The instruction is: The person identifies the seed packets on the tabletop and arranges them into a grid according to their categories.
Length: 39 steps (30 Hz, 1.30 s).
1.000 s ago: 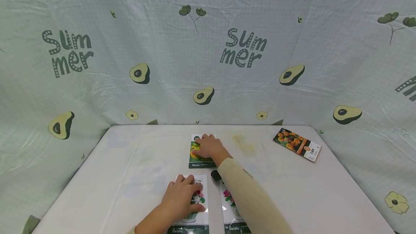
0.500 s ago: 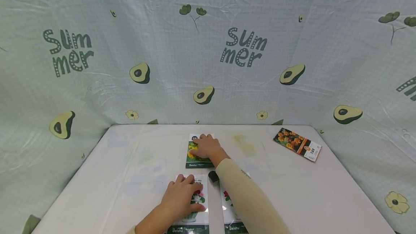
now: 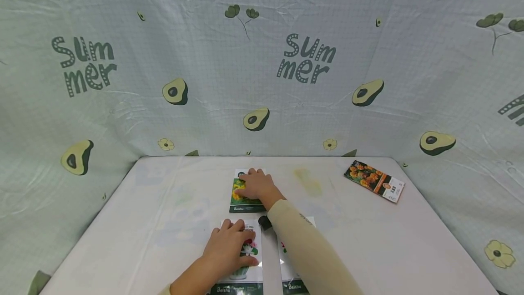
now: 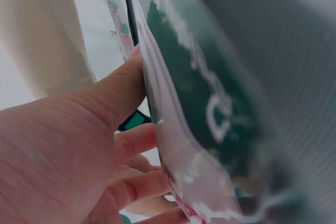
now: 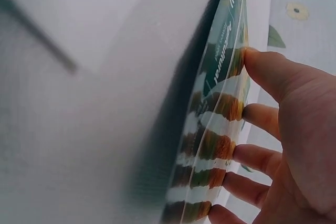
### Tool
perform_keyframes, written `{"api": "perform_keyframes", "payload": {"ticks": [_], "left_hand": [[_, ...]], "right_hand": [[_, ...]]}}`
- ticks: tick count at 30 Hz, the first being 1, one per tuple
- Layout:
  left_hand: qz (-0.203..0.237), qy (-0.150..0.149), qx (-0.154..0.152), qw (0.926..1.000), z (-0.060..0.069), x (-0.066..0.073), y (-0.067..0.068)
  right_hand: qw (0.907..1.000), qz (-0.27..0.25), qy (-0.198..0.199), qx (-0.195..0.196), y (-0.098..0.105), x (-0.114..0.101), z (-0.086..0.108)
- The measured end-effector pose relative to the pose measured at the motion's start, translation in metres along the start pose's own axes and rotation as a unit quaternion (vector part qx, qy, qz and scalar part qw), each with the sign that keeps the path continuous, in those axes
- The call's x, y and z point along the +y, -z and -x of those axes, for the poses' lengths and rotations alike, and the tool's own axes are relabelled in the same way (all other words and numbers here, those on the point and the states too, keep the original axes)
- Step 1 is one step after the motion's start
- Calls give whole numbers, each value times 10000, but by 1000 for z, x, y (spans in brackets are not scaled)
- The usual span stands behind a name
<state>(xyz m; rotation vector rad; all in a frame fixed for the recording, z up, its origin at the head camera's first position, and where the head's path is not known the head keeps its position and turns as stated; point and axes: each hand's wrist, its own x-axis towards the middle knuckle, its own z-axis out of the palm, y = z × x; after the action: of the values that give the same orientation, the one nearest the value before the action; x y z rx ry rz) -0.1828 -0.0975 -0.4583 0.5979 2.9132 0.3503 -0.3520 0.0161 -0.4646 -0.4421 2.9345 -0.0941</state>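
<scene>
My left hand [image 3: 227, 249] rests with spread fingertips on a white seed packet [image 3: 256, 274] printed with pink flowers, at the table's near side. Farther off, my right hand [image 3: 258, 188] presses its fingertips on a seed packet [image 3: 239, 206] with yellow flowers and a dark green band, lying flat. The right wrist view has thumb and fingers touching that packet's glossy face [image 5: 220, 66]. In the left wrist view, the thumb and fingertips meet the face of the near packet [image 4: 184, 87]. A second white packet [image 3: 288, 272] lies to its right, partly hidden under my right sleeve.
An orange-flowered seed packet [image 3: 374, 181] lies slanted at the far right of the white table [image 3: 123, 240]. A small black object [image 3: 264, 222] shows beside my right sleeve, over the gap between the near packets. A patterned curtain [image 3: 204, 58] hangs behind the table.
The yellow-flowered packet has slid a little to the left under my right hand, and the right forearm has followed. My left hand and the near packets have stayed in place.
</scene>
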Motion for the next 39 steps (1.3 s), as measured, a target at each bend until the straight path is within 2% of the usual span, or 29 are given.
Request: {"api": "perform_keyframes", "payload": {"ticks": [11, 23, 39], "left_hand": [[-54, 59, -71, 9999, -1, 3, 3], [-245, -12, -25, 9997, 0, 2, -1], [-384, 21, -25, 9993, 0, 6, 1]], "right_hand": [[9999, -47, 49, 132, -2, -6, -2], [9998, -110, 189, 23, -1, -11, -1], [9999, -63, 131, 89, -3, -15, 0]]}}
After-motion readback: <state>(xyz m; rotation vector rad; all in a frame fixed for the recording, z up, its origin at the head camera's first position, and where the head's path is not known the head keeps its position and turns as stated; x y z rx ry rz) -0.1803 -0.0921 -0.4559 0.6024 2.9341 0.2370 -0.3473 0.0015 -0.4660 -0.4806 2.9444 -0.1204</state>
